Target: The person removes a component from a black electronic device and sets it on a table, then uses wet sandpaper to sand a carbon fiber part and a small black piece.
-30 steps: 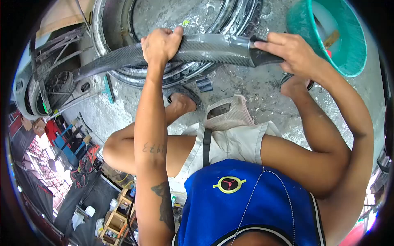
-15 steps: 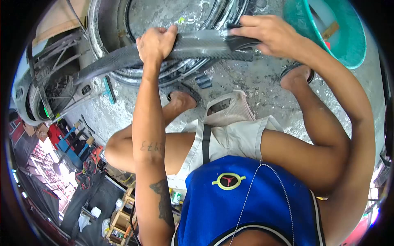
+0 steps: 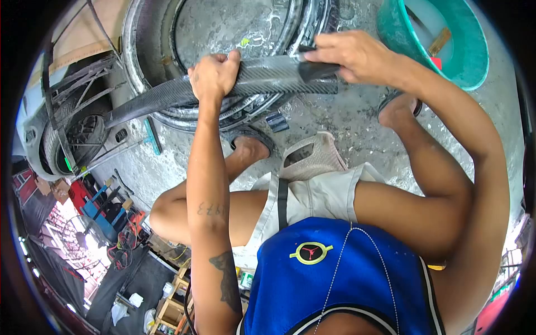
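My left hand (image 3: 214, 75) hides part of a patterned strip (image 3: 265, 72), my right hand (image 3: 349, 56) half-covers a black piece (image 3: 318, 71), and the top edge crops a green basin (image 3: 392, 25).

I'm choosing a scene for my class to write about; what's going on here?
A person's left hand grips a long dark strip, which crosses over some rings on the floor. The right hand holds a dark sheet at the strip's right-hand end. A green bucket with cloudy liquid stands to the right.
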The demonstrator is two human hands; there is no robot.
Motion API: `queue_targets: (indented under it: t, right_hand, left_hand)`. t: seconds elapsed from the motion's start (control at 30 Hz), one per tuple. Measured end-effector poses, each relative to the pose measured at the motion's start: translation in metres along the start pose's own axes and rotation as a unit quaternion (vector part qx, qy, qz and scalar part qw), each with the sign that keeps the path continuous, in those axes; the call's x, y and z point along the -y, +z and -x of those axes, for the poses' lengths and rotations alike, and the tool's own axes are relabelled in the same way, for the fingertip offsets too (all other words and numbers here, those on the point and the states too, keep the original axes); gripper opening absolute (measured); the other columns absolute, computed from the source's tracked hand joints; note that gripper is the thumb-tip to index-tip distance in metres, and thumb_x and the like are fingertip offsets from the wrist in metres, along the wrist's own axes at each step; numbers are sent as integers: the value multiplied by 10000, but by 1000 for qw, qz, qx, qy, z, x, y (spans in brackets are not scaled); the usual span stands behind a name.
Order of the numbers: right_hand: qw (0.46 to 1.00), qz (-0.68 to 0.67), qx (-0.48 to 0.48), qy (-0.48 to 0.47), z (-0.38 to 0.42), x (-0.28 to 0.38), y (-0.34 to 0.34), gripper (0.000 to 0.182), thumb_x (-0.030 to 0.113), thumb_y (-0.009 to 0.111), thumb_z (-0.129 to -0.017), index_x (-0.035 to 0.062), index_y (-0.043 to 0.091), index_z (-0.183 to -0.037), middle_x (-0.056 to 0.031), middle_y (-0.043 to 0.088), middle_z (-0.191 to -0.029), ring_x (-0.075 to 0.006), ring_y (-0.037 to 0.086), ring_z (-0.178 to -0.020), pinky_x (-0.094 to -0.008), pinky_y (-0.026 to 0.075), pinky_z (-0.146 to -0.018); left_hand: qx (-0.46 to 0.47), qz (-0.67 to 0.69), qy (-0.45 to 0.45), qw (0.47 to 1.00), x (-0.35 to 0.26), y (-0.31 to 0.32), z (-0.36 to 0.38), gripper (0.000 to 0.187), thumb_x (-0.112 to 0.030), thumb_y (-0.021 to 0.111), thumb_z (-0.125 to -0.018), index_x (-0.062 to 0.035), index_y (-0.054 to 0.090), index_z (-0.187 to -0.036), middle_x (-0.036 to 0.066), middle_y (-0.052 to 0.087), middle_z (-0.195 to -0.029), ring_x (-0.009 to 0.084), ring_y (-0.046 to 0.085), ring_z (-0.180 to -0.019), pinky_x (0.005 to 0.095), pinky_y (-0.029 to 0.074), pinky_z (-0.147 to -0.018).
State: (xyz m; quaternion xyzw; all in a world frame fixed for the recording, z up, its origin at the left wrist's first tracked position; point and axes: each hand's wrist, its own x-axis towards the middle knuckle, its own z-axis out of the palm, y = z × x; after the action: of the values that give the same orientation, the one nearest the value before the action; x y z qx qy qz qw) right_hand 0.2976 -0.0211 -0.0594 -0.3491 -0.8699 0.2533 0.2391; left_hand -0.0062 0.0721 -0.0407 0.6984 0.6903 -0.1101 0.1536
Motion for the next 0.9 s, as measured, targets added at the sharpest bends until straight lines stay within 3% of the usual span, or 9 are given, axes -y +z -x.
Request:
queue_targets:
  t: [0.1, 0.17, 0.27, 0.3, 0.57, 0.63, 0.83, 0.9]
  right_hand:
    - [999, 29, 25, 24, 21, 9, -22, 517, -35, 701, -663, 58, 686, -1171, -105, 588, -980, -341, 648, -868, -450, 527, -702]
    - [998, 7, 56, 34, 21, 3, -18, 563, -54, 698, -641, 64, 676, -1191, -102, 586, -993, -337, 648, -872, -441, 529, -718]
    - [1000, 12, 9, 20, 2, 5, -7, 526, -38, 677, -669, 58, 679, -1185, -94, 585, -1001, -341, 649, -885, -443, 530, -725]
    - [1000, -17, -11, 5, -3, -1, 3, 659, -54, 673, -616, 69, 641, -1263, -124, 548, -959, -365, 613, -871, -464, 494, -725]
    - [1000, -12, 18, -13, 17, -5, -14, 698, -72, 653, -622, 77, 627, -1303, -131, 537, -931, -364, 607, -828, -451, 482, -685]
    - [999, -12, -16, -32, 5, -5, -5, 663, -65, 667, -624, 67, 633, -1272, -133, 522, -924, -367, 595, -808, -456, 469, -674]
    - [999, -17, -24, -20, 19, -7, -7, 697, -92, 651, -621, 88, 638, -1294, -130, 513, -913, -357, 591, -797, -455, 475, -679]
    - [999, -40, 18, 11, 23, -7, -14, 722, -106, 654, -613, 95, 637, -1306, -135, 517, -915, -360, 592, -809, -447, 475, -684]
  left_hand:
    - [-1, -8, 7, 1000, 0, -2, 0, 557, -558, 527, -843, -80, 798, -937, 246, 733, -991, 387, 676, -1046, 434, 347, -1128]
    - [12, -13, -5, 1000, 3, -2, 0, 561, -564, 524, -844, -84, 799, -938, 241, 734, -999, 391, 675, -1046, 431, 352, -1120]
    - [8, -12, 1, 1000, -3, -3, 1, 559, -565, 527, -839, -98, 802, -975, 227, 736, -1023, 378, 674, -1066, 413, 353, -1116]
    - [1, -10, 12, 1000, -5, -3, -1, 559, -565, 527, -839, -98, 802, -975, 227, 736, -1023, 378, 674, -1066, 413, 353, -1116]
    - [6, -1, -6, 1000, 5, 0, 2, 571, -573, 516, -841, -102, 801, -992, 247, 728, -1048, 376, 672, -1079, 427, 363, -1106]
    - [17, -13, 9, 1000, 0, -2, -1, 580, -581, 514, -843, -103, 799, -1008, 246, 726, -1056, 376, 670, -1084, 430, 364, -1100]
    - [-12, -1, -9, 1000, -3, -2, 3, 577, -586, 534, -840, -107, 798, -1022, 231, 733, -1064, 379, 661, -1110, 433, 336, -1139]
    - [-5, -11, -9, 1000, 2, 0, 0, 579, -585, 528, -840, -104, 798, -1017, 230, 734, -1060, 383, 665, -1104, 433, 333, -1142]
